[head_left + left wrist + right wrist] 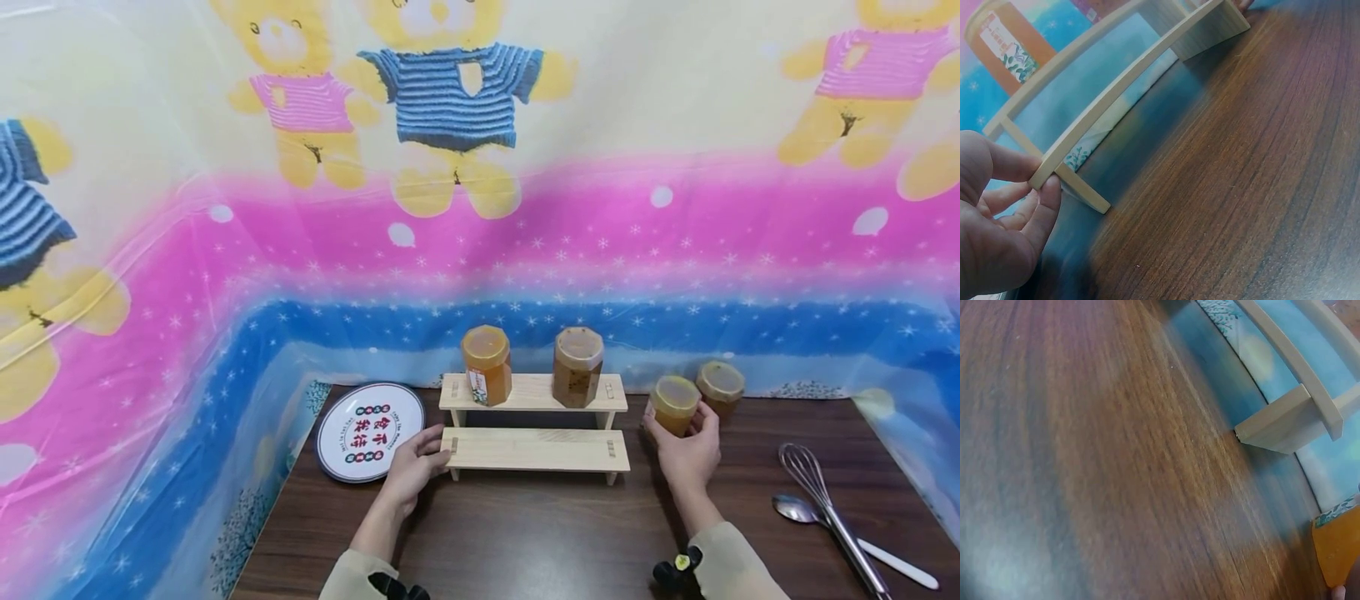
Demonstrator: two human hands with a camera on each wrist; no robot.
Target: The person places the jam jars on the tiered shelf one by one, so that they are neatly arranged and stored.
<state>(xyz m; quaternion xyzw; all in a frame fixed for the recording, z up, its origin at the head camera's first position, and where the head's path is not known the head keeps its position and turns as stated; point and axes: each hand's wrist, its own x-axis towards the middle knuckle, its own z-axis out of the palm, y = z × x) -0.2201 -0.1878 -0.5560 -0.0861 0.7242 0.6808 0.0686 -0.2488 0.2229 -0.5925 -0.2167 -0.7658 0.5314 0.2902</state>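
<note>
- Nearest me, dark table [525,529] stretches between my forearms up to the rack [536,450].
- Right of my right arm, a whisk [846,536] lies across a spoon [892,562].
- My left hand [414,467] pinches the left end of the rack's lower step; a plate [371,433] lies just left.
- The rack is pale wood, two-stepped.
- My right hand [690,454] grips the yellow jar [673,407], lid up, right of the rack with table between.
- Just behind it stands a spare jar [720,387].
- Upper step: orange-filled jar [486,367] left, brown-filled jar [577,367] right, apart.
- Cloth [600,233] borders the table's far edge.
</note>
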